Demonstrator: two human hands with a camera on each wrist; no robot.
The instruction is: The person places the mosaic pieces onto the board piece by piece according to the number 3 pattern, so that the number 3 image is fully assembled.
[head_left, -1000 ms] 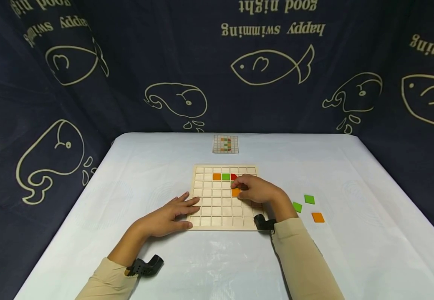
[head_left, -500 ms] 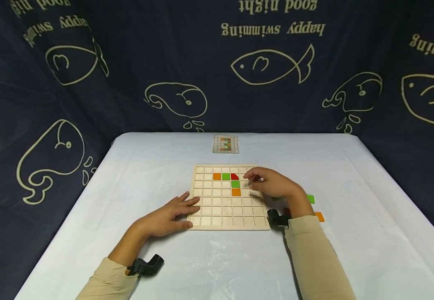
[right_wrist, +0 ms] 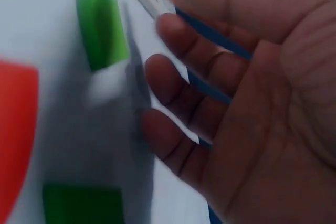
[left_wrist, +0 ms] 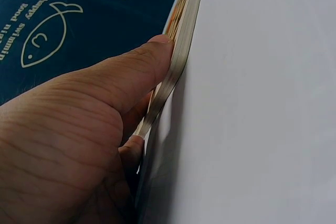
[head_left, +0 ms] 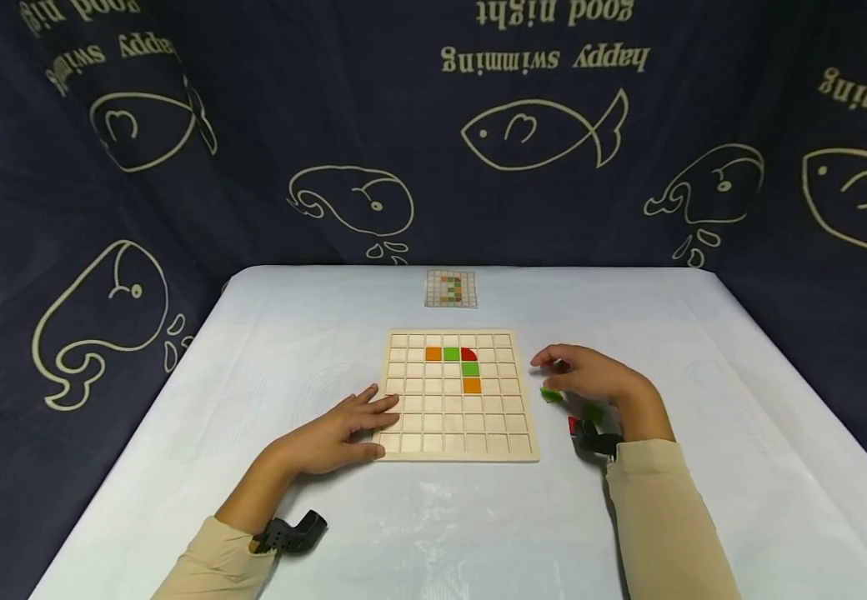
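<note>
A wooden grid board [head_left: 433,425] lies on the table. Along its second row are an orange tile [head_left: 433,354], a green tile [head_left: 452,354] and a red rounded piece [head_left: 468,355]; below the red one follow a green tile [head_left: 470,369] and an orange tile [head_left: 472,386]. With fingers spread, my left hand [head_left: 336,433] rests on the board's left edge. My right hand [head_left: 587,372] hovers right of the board with loosely bent fingers, holding nothing visible. A loose green tile [head_left: 551,395] lies by its thumb, also a blurred green tile [right_wrist: 105,30] in the right wrist view.
Near the right wrist lie a red piece [head_left: 572,426] and a shadowed green tile [head_left: 593,413]. A small pattern card [head_left: 451,289] lies beyond the board, close to the table's far edge. Dark printed cloth [head_left: 373,75] hangs behind.
My right hand has let go of the tile on the board and moved right, off the board, over the loose pieces. The green tile under the red piece is now uncovered. My left hand stays put.
</note>
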